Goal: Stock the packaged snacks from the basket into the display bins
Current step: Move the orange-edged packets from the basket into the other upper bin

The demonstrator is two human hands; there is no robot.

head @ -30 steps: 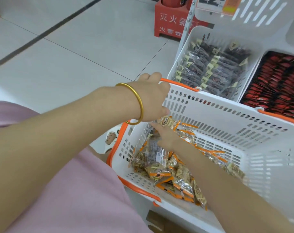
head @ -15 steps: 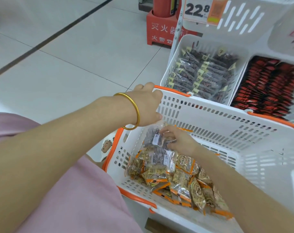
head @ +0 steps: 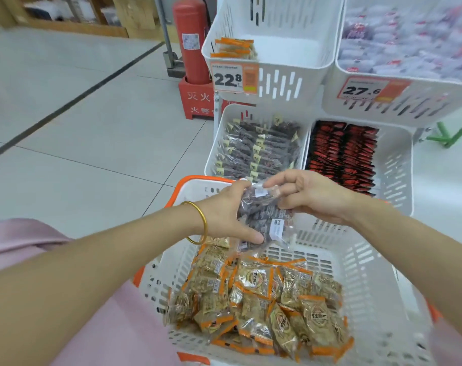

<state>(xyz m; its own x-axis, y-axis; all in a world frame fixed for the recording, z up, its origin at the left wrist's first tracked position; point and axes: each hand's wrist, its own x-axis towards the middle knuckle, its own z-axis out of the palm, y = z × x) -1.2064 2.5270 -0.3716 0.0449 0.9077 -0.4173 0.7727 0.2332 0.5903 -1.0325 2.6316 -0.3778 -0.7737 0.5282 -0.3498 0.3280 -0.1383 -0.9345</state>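
Observation:
Both hands hold a small bunch of clear packets of dark snacks above the far end of the white basket. My left hand, with a gold bangle on the wrist, grips the bunch from the left and below. My right hand pinches its top from the right. Several orange-trimmed snack packets lie heaped in the basket. Straight ahead, the lower left display bin holds matching dark packets.
The lower right bin holds red and black packets. An upper left bin with a 22.8 tag has a few orange packets; the upper right bin holds pale packets. A red fire extinguisher stands on the tiled floor at left.
My right hand lifted dark packets out of the basket. My left hand let go of the basket rim and took hold of the bunch. The view tilted up toward the bins.

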